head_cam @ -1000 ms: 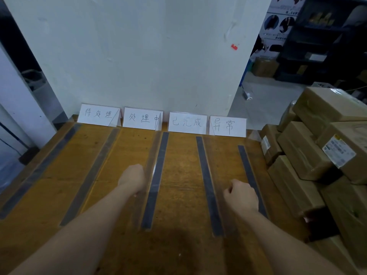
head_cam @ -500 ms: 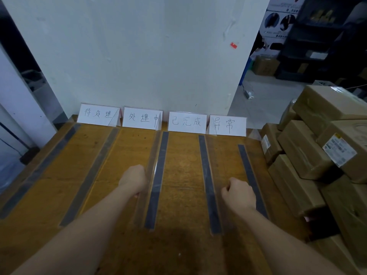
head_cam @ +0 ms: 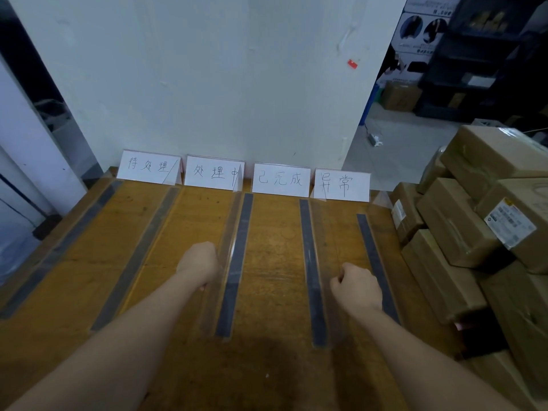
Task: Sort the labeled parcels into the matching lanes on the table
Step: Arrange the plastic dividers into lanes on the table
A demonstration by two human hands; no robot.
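Observation:
Brown taped parcels are stacked to the right of the wooden table; one carries a white printed label. Four white handwritten lane signs stand along the table's far edge: first, second, third, fourth. Clear dividers with dark strips split the table into lanes. My left hand is a fist in the second lane, right against a clear divider. My right hand is a fist in the fourth lane. Neither hand holds a parcel.
A white wall rises just behind the signs. The parcel stack crowds the table's right edge and reaches above table height. Dark shelving and a box stand on the floor far back right.
Both fists stay almost where they were. Only the view shifts slightly.

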